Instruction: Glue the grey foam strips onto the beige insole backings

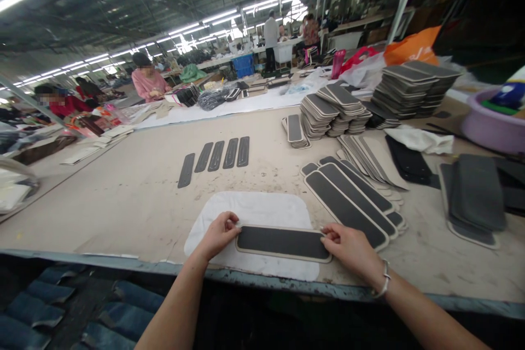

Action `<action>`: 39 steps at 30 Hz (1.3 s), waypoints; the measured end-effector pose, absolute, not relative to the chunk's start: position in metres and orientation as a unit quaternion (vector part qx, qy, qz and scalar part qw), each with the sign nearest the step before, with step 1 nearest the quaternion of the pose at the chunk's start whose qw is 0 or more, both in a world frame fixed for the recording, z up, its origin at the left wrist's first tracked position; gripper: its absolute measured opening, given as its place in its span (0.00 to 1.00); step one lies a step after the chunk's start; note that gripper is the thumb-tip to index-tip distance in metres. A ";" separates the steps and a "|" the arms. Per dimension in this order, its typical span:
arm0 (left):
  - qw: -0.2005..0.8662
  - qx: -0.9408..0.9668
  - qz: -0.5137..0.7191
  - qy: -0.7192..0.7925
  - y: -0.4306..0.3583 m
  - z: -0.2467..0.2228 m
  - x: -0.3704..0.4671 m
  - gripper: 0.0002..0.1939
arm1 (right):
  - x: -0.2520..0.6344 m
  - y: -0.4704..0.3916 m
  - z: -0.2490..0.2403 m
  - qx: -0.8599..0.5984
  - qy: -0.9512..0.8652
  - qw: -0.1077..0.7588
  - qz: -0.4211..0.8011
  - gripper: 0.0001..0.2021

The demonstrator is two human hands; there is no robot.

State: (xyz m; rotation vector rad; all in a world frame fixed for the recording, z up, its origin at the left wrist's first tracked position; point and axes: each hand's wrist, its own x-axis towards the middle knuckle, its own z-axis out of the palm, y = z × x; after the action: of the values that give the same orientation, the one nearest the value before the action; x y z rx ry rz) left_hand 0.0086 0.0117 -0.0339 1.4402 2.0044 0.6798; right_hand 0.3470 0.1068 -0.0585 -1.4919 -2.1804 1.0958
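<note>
A long dark grey panel with a beige border and rounded corners [283,243] lies over a white sheet [262,205] at the table's front edge. My left hand [221,234] pinches its left end between thumb and fingers. At the right end, my right hand [348,247], with a bracelet on the wrist, has its fingers closed on the panel's edge. Similar bordered panels [348,208] lie fanned out just beyond my right hand. Several small dark strips [216,155] with a glossy line on some sit in a row past the sheet.
Stacks of bordered pieces [324,112] and a taller stack [410,90] stand at the back right. Dark panels [476,194], a white cloth [422,139] and a purple basin [492,126] are at the right. A person in pink [148,79] sits across the table.
</note>
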 end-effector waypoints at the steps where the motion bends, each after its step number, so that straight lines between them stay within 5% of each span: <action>1: 0.277 0.548 0.259 0.746 0.010 -0.032 0.009 0.09 | 0.347 0.107 -0.059 -0.516 -0.754 0.140 0.381 0.11; 20: 0.183 0.722 0.157 0.649 -0.002 -0.047 0.002 0.12 | 0.343 0.103 -0.055 -0.527 -0.772 0.158 0.318 0.13; 24: 0.177 0.714 0.164 0.657 -0.003 -0.043 0.008 0.12 | 0.348 0.102 -0.048 -0.522 -0.795 0.158 0.266 0.08; 33: 0.138 0.715 0.218 0.650 -0.010 -0.055 0.010 0.13 | 0.265 0.025 -0.027 -0.306 -0.913 0.166 0.211 0.34; 39: 0.082 0.718 0.241 0.648 -0.008 -0.062 0.009 0.20 | 0.257 0.014 -0.050 -0.336 -0.911 0.127 0.202 0.36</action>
State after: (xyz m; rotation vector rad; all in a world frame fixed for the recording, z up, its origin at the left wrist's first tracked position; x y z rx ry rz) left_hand 0.0091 -0.0076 -0.0619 2.1453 1.9349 0.7210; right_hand 0.2570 0.0140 -0.0501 -0.9791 -2.6521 0.5890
